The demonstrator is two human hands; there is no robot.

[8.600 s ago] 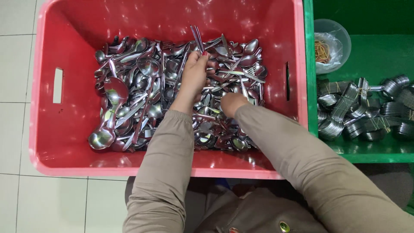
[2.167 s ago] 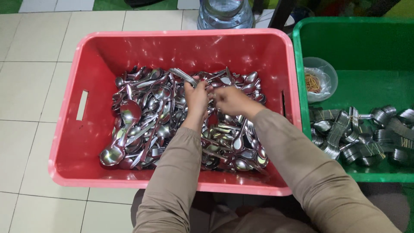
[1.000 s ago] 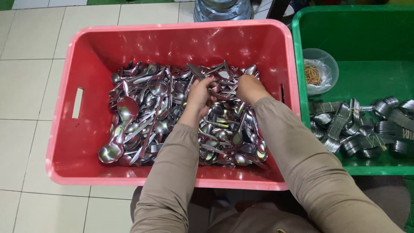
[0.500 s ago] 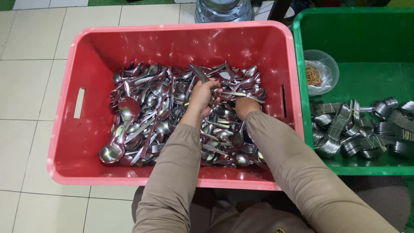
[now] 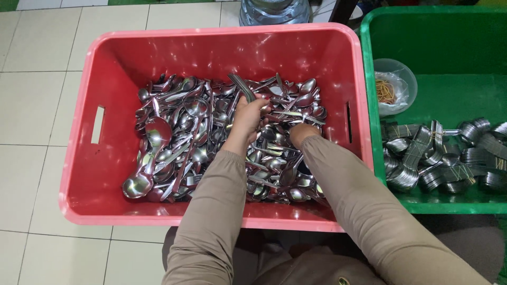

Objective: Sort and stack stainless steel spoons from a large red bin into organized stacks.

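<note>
A red plastic crate on the floor holds a heap of loose steel spoons. My left hand is over the middle of the heap, closed around a few spoon handles that stick up and back from its fingers. My right hand is just to the right of it, fingers dug down into the spoons; only the back of the hand and the wrist show, so what it holds is hidden. Both arms wear tan sleeves.
A green crate stands to the right, holding bundles of spoons tied with rubber bands and a small clear bowl of rubber bands. A water bottle stands behind the red crate. The floor is pale tile.
My right hand has dropped from beside the left hand down into the heap. My left hand stays closed on its handles, raised a little.
</note>
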